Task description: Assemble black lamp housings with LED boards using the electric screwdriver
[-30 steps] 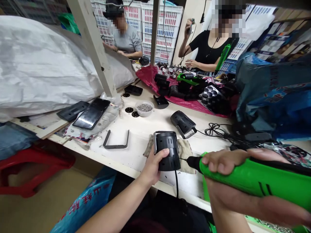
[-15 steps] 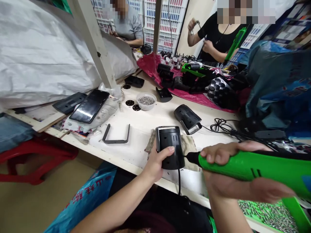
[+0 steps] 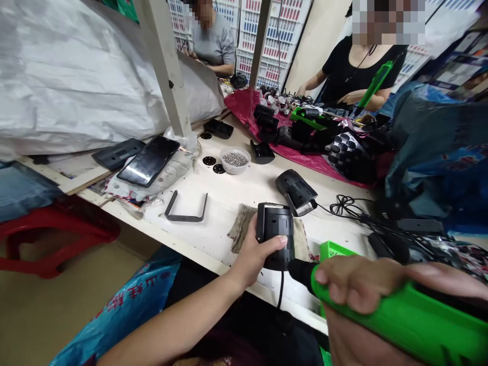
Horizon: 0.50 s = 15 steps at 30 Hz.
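Observation:
My left hand [image 3: 253,254] is closed around a black lamp-like housing [image 3: 277,221], its thumb lying across the ribbed side. A cable hangs from the housing's lower end, and a folded cloth [image 3: 241,229] lies beneath it. In my right hand [image 3: 354,284] is a green electric screwdriver [image 3: 412,325] with a black nose. That nose meets the housing's lower right edge; the bit's tip is hidden from me. Just beyond, a second black housing [image 3: 295,188] with a bracket and cable lies on the table. A loose black U-shaped bracket [image 3: 186,218] is to the left.
A clear bowl of small screws [image 3: 235,160] stands mid-table near black discs [image 3: 209,160]. A phone [image 3: 149,160] lies at left by a post [image 3: 168,66]. A green tray [image 3: 335,248] is partly behind my right hand. Two other people sit across, behind piled parts on pink plastic [image 3: 320,165].
The housing in my left hand has turned somewhat, and its bracket now shows along the left side. The screwdriver has tilted, its rear end lower. The co-worker at right has lowered their hands.

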Tool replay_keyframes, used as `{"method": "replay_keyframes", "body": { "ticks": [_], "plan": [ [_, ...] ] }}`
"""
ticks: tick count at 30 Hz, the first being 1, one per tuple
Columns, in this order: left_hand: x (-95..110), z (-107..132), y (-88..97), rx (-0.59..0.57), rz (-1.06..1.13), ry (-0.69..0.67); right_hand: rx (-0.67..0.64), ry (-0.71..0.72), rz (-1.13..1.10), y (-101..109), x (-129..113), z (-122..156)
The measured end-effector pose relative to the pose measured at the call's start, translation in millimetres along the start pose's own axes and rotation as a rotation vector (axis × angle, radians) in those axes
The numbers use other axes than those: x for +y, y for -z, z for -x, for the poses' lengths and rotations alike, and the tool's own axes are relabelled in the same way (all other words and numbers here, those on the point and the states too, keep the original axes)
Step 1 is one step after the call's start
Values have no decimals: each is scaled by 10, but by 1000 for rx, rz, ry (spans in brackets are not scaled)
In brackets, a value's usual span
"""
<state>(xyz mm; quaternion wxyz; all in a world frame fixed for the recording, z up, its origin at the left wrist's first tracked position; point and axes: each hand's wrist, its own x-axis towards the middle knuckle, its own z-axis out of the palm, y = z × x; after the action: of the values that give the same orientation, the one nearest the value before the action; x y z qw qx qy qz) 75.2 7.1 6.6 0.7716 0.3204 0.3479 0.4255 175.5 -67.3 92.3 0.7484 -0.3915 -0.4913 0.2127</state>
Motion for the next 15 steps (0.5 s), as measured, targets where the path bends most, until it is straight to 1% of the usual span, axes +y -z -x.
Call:
{"method": "replay_keyframes", "body": {
  "ticks": [2,4,7,10,15],
  "plan": [
    [-15,11,1,-3,2,-1,57,14,8,-144,41,-9],
    [-31,9,3,0,-3,-7,106,27,-24,-241,113,-22],
    [-48,-13,14,8,-8,-15,127,11,-100,-285,212,-37],
    [-51,-32,30,8,-15,-9,101,-18,-123,-264,246,-41],
    [-27,-23,26,-15,34,46,-16,-13,-88,-192,212,-16]
  ]
}}
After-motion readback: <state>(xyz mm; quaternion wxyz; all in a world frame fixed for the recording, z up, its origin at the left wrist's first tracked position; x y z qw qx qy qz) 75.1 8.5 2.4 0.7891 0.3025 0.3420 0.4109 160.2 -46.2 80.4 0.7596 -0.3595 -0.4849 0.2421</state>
